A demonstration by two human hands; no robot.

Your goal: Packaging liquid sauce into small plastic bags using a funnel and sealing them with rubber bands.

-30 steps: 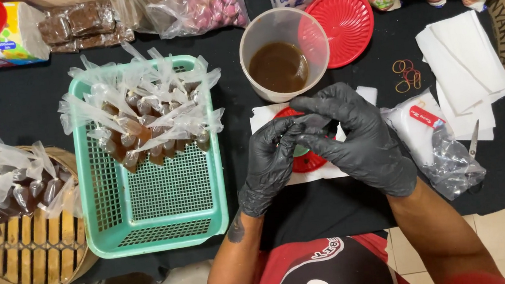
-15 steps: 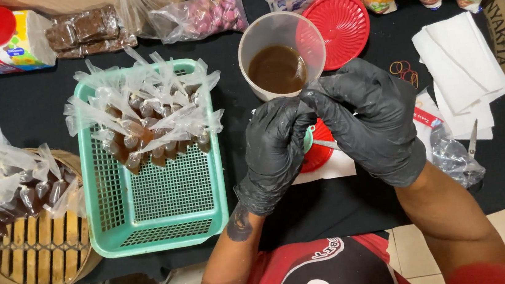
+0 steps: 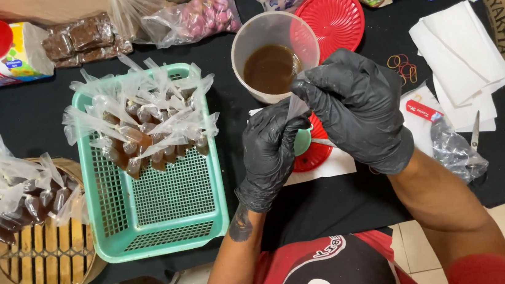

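Both hands wear black gloves and meet just below the cup. The left hand (image 3: 272, 152) is closed around the lower part of a small clear plastic bag (image 3: 295, 102), apparently to steady it. The right hand (image 3: 357, 104) pinches the bag's upper edge between curled fingertips, seemingly holding the mouth up near the rim so little would spill. Whether the bag has liquid in it cannot be told.

The clear plastic cup (image 3: 275, 53), partly full of brown liquid, stands touching the hands' far side, its red lid (image 3: 334, 17) set aside just beside it. Under the hands lie a red saucer (image 3: 314, 154) and a green funnel-like piece (image 3: 302, 142), on a white paper sheet (image 3: 335, 166), probably to catch drips.

To the left, a green mesh basket (image 3: 154, 213) holds tied sachets of brown liquid (image 3: 140, 128); more rest on a round bamboo tray (image 3: 35, 261). To the right: rubber bands (image 3: 403, 67), folded white paper (image 3: 464, 60) and scissors (image 3: 475, 133) on the black counter (image 3: 34, 113).
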